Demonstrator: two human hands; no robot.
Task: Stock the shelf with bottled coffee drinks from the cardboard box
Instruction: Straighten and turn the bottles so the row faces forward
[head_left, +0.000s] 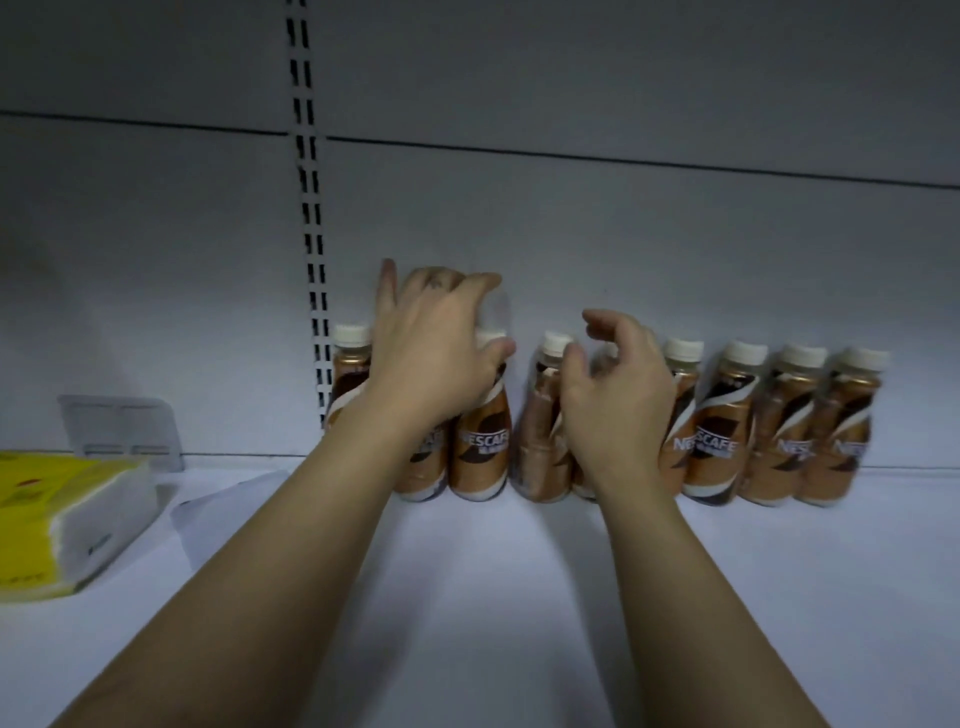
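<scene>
On shelf (519, 597): both hands (431, 353) (618, 395) outstretched, fingers spread over bottles (480, 447).

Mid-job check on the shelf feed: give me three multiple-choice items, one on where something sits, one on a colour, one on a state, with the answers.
1. Where is the yellow pack relative to the row of coffee bottles?
A. To their left on the shelf
B. Behind them
C. On top of them

2. What colour are the bottle caps?
A. Red
B. White
C. Black

3. How do the bottles at the right end of the row stand?
A. Lying flat
B. Upside down
C. Upright against the back panel

Answers:
1. A: the pack lies at the left edge, left of the slotted upright.
2. B: every cap in view is white.
3. C: caps are on top, bases on the shelf, beyond the right hand; the left hand covers the bottles at the other end.
</scene>
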